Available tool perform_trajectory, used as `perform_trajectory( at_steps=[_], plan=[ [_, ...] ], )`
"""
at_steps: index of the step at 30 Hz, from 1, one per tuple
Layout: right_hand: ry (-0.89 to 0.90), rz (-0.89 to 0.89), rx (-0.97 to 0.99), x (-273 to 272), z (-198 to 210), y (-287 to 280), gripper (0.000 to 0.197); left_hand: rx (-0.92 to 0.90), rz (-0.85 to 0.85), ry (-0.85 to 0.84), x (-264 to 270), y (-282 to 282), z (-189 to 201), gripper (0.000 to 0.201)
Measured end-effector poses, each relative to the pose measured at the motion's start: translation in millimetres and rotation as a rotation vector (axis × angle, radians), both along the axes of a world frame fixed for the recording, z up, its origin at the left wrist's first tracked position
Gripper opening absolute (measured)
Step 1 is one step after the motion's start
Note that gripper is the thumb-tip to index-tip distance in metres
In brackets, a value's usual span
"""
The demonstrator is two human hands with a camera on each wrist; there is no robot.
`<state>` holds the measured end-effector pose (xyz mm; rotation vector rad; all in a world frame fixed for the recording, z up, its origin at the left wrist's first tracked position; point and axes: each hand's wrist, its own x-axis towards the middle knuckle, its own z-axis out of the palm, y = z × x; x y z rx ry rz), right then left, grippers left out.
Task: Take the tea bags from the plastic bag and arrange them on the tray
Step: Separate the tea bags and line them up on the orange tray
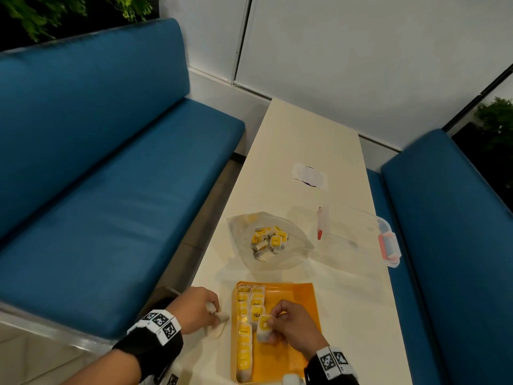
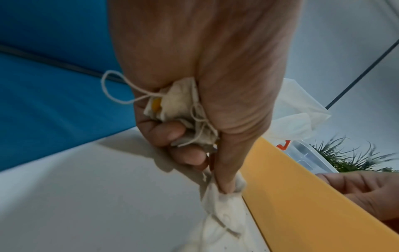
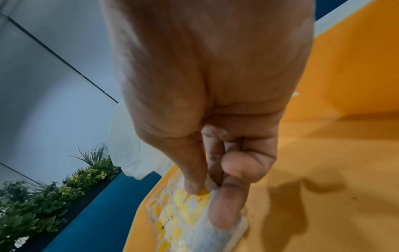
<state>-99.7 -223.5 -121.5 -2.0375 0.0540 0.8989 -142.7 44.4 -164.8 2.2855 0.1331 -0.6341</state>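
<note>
Tea bags (image 1: pixel 271 241) fill the plastic bag (image 1: pixel 294 254), rows line the tray (image 1: pixel 301 294); both hands' fingers (image 3: pixel 226 208) pinch bags.

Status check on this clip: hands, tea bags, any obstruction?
Left hand grips bunched tea bags on the table beside the tray. Right hand pinches one tea bag over the tray. More wait in the plastic bag. Nothing in the way.

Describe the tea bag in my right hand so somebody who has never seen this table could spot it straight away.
Start at the orange tray at the near end of the long cream table. Two columns of tea bags lie along its left side; at the near end of the second column, the right hand pinches one tea bag. It alone is held by fingers.
</note>
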Motion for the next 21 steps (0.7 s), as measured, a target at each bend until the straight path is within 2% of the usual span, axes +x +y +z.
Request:
perform_trajectory(
  at_steps=[5, 10, 14, 16, 21],
  plan=[
    [0.043, 0.019, -0.089, -5.1, -6.9, 5.5, 0.010, -0.141, 0.140, -0.034, -3.2, 1.6, 4.1, 0.013],
    [0.032, -0.006, -0.114, -5.7, -14.1, 12.4, 0.010, -0.575, 0.422, 0.078, -0.4, 8.7, 13.7, 0.021],
    [0.006, -0.039, -0.132, -5.0, -18.2, 17.5, 0.009, -0.919, 0.432, 0.192, 1.9, 4.9, 29.9, 0.013],
    [-0.006, -0.050, -0.131, -4.6, -20.1, 19.2, 0.010, -0.958, 0.388, 0.211, 2.8, -1.4, 33.7, 0.014],
    [-0.006, -0.113, -0.133, -3.9, -23.1, 25.2, 0.011, -0.902, 0.363, 0.217, 4.5, -16.1, 31.5, 0.022]
  ],
)
